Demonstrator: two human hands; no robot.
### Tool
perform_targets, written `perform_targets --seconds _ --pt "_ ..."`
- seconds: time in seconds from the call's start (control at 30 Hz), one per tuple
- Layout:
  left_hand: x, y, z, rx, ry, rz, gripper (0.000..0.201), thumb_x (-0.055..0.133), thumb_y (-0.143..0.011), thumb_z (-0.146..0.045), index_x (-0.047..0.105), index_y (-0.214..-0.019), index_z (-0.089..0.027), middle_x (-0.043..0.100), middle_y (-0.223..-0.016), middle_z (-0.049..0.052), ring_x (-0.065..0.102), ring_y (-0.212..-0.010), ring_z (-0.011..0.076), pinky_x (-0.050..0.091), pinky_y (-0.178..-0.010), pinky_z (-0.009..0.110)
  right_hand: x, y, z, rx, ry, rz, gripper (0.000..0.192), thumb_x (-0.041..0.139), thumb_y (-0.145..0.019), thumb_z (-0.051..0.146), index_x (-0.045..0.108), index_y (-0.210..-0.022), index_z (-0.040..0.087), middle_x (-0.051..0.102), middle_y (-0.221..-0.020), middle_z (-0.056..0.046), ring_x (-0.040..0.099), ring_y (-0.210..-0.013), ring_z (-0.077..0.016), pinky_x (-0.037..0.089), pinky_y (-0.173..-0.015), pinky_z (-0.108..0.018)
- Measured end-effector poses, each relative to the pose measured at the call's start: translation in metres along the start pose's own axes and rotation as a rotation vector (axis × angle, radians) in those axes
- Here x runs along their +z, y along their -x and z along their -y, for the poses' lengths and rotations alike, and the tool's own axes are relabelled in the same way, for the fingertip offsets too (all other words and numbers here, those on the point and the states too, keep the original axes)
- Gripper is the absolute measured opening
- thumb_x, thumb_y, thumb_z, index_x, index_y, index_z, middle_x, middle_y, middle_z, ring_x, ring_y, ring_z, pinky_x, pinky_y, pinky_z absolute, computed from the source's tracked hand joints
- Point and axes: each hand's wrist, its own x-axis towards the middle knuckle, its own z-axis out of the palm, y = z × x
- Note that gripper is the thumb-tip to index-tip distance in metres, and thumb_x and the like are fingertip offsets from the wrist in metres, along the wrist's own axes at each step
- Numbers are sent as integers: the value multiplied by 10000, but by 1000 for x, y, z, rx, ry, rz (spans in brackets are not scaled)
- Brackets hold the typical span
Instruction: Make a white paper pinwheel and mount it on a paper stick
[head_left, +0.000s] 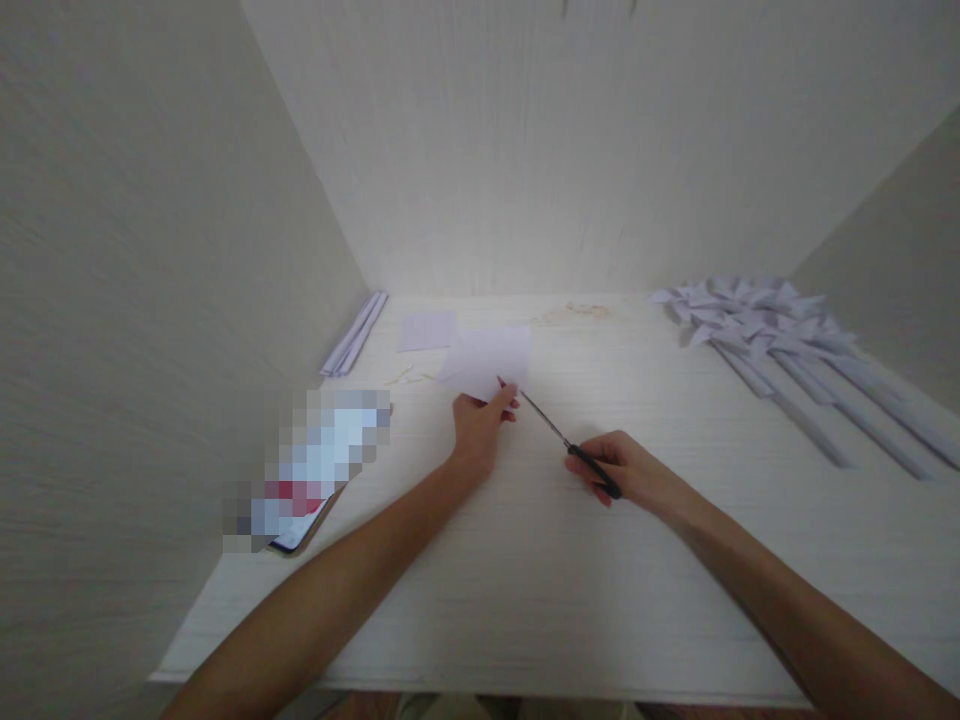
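My left hand (478,428) pinches the near edge of a pale sheet of paper (491,350) between thumb and fingers. The sheet tilts up a little over the white table. To its right, my right hand (626,468) is closed around the black handles of a pair of scissors (596,472). Their metal blades look nearly closed and point up and left toward the left fingertips. The blade tip is very near the paper's lower right corner; whether they touch I cannot tell.
A smaller paper piece (427,330) lies behind the sheet. Rolled paper sticks (355,335) and a lit phone (337,455), its screen blurred, are at the left. Several paper pinwheels (757,315) on paper sticks are piled at the right. Walls enclose the white table (525,590) on three sides.
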Motion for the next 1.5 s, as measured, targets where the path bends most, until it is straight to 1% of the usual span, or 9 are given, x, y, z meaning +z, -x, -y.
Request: perform_targets --seconds 0.23,0.57,0.83,1.13,1.3,1.5 --pt "0 0 0 3 31 12 124 640 -563 -215 581 -620 -121 550 -563 -6 493 -476 71 339 -385 168 1 0 1 2 -21 -1 443 470 -702 527 396 -446 173 408 -376 31 324 -359 -68 212 -396 -229" --pt "0 0 0 -5 16 8 144 651 -554 -232 587 -616 -119 552 -552 -7 496 -472 72 343 -391 176 1 1 4 2 -22 -5 441 476 -697 526 386 -446 175 407 -376 30 333 -367 -68 222 -401 -230" --pt "0 -1 1 1 14 9 138 646 -561 -227 589 -627 -120 557 -573 -2 502 -481 73 348 -393 172 1 -1 -3 6 -27 -18 428 475 -708 510 402 -458 169 413 -390 30 332 -370 -65 218 -396 -229" --pt "0 -1 1 -2 3 5 146 647 -553 -234 586 -617 -118 555 -560 0 502 -477 78 353 -391 177 1 0 0 8 -26 -27 438 466 -709 520 392 -456 170 397 -388 37 321 -374 -63 211 -400 -228" --pt "0 -1 2 30 -9 27 159 631 -575 -262 576 -630 -123 553 -577 2 506 -494 83 368 -394 180 1 0 0 14 -24 -38 432 486 -693 518 386 -452 174 392 -383 43 318 -368 -64 211 -393 -226" --pt "1 1 0 66 -62 23 142 603 -590 -255 518 -596 -142 521 -550 -14 492 -483 84 375 -368 173 1 0 1 8 -29 -43 428 493 -692 513 392 -450 174 401 -383 39 328 -370 -68 223 -396 -228"
